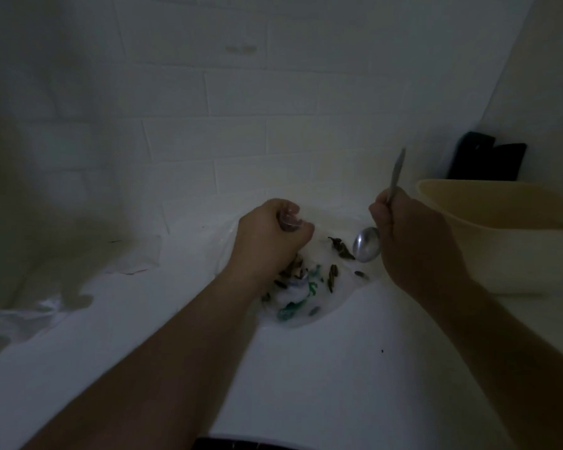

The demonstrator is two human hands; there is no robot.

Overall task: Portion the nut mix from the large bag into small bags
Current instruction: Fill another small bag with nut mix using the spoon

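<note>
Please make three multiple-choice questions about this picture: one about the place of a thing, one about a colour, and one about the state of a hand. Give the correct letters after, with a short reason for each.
1. Where is the cream tub?
A. At the right edge of the table, beyond the right hand
B. Under the left forearm
C. On the floor

2. What colour is the print on the clear large bag?
A. Red
B. Green
C. Yellow

3. What is the right hand doing?
A. Lying flat and open on the table
B. Gripping a metal spoon
C. Holding the tub's rim

Answers:
1. A: the tub stands at the right, past the right hand.
2. B: green marks show through the plastic.
3. B: its fingers curl round the handle of the spoon, bowl downward, while the left hand holds a small clear bag.
</note>
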